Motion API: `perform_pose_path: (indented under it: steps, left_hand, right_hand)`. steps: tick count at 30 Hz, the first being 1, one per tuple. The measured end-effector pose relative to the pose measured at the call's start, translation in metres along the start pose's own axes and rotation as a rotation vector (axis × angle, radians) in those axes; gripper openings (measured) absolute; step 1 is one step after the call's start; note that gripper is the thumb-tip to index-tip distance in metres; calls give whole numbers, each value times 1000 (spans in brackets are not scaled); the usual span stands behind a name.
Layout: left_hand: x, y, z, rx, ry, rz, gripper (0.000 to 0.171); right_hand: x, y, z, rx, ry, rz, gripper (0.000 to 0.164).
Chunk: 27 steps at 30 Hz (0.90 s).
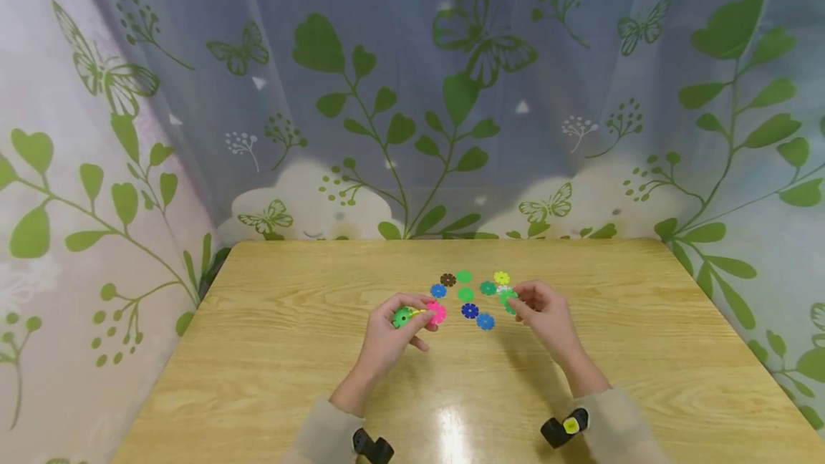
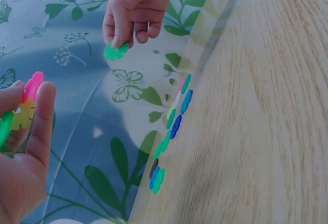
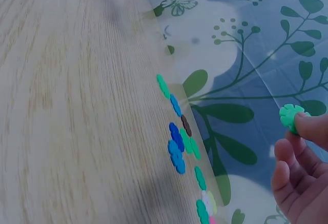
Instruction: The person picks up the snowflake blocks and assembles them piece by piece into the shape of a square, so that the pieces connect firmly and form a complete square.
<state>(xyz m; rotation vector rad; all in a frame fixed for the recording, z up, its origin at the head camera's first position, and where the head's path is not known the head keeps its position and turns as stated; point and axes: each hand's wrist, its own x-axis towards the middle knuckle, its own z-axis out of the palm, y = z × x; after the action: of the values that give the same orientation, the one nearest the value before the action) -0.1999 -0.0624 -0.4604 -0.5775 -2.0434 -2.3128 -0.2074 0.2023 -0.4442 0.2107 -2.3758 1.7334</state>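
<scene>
In the head view my left hand (image 1: 387, 331) holds a small chain of notched plastic discs: a pink disc (image 1: 436, 313), a yellow disc (image 2: 23, 115) and a green disc (image 1: 402, 317). Thumb and fingers pinch the chain above the table. My right hand (image 1: 549, 317) pinches a single light green notched disc (image 3: 291, 116) between thumb and forefinger, apart from the chain. Between the hands lie loose discs, among them a dark blue disc (image 1: 470, 311), a blue disc (image 1: 485, 321) and a brown disc (image 1: 447, 280). A white disc (image 1: 504, 290) is partly hidden behind the right hand's disc.
The wooden table (image 1: 271, 349) ends at a patterned curtain (image 1: 399, 92) behind it. More loose discs lie flat near the far side, including a yellow disc (image 1: 501, 277) and a teal disc (image 1: 488, 288). Both wrists carry small black cameras (image 1: 564, 428).
</scene>
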Motion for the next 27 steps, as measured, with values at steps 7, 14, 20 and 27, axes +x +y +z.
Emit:
perform_pose_path:
  steps: [7,14,20,27]
  left_hand:
    - [2,1,2,-3,2,15,19]
    - [1,11,2,-4,13,-21,14]
    - [-4,30,5,3,-3,-31,13]
    - [-1,35,7,0,-10,-4,13]
  right_hand:
    - [-6,-19,12,27,-11,-49,12]
    - [-8,-20,23,64,-39,-81,9]
    - [-12,-25,30,104,-49,-91,7]
    - [-12,-38,40,129,-80,-136,6]
